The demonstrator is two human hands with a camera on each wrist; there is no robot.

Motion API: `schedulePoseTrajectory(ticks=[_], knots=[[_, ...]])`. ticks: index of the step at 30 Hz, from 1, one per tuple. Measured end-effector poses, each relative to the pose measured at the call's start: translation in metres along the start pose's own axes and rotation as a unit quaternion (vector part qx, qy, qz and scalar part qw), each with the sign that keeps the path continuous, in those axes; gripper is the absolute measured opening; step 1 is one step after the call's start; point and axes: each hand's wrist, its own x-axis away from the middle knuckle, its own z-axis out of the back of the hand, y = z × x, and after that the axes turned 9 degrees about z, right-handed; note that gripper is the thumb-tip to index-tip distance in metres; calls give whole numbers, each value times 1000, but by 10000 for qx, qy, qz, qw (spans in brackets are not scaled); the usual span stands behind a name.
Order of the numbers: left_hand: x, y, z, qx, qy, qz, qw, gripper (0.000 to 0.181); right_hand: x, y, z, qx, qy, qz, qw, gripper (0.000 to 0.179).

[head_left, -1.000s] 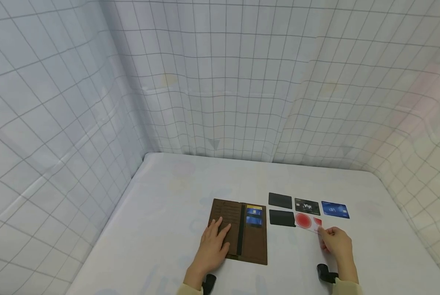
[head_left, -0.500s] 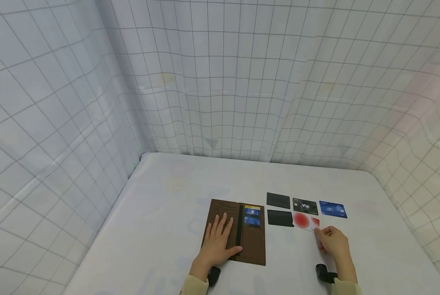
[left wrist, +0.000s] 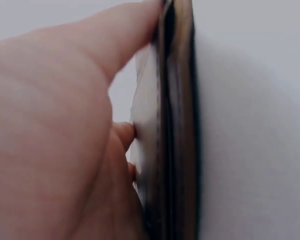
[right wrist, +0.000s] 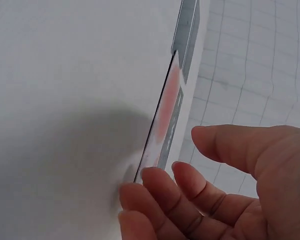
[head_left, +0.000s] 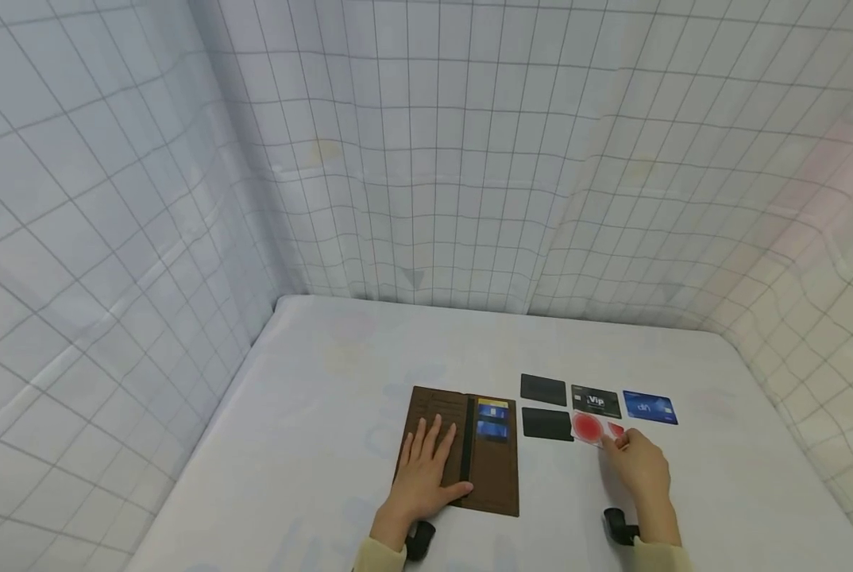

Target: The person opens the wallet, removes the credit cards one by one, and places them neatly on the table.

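Observation:
A brown bifold wallet (head_left: 494, 481) lies spread on the table, with two blue cards (head_left: 493, 429) tucked in the slots of its right side. My left hand (head_left: 421, 485) rests flat on the wallet's left side, its fingers spread and the thumb across the fold. In the left wrist view, the thumb lies against the wallet edge (left wrist: 177, 125). A white card (head_left: 587, 427) with a red circle lies to the wallet's right. My right hand (head_left: 639, 469) is at its near right corner. In the right wrist view, fingertips (right wrist: 152, 175) meet the card's end while the thumb stands apart.
Two plain black cards (head_left: 544, 389) lie in a column beside the wallet. A black Vip card (head_left: 596, 401) and a blue card (head_left: 650, 407) continue the back row. Black wrist cameras (head_left: 619, 528) sit at both wrists. White grid-patterned curtains (head_left: 412, 183) surround the table.
My left hand has shifted right on the wallet, spreading its thumb over the fold. My right hand has moved slightly left and forward along the white card. The cards keep their places.

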Motion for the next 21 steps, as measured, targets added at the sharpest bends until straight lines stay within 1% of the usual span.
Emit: schedulePoseTrajectory(ticks=[2,5,10,13,16,21], knots=[[1,-1,-1,28,86,-16,10000,89,-3,-8,-2,158,-82,288,9994,31],[1,-1,-3,40,190,-58,9998,88,-11,-21,-7,247,-206,743,9967,31],[0,-1,-3,36,269,-114,9996,87,-24,-44,-15,256,-295,1407,9893,28],[1,-1,-3,20,324,-138,9994,87,-31,-58,-20,284,-310,1685,9848,27],[2,-2,-4,-10,371,-164,9992,87,-37,-70,-26,337,-392,1809,9821,27],[2,-2,-3,5,382,-171,9991,86,-50,-81,-41,195,-657,2071,9759,26]])
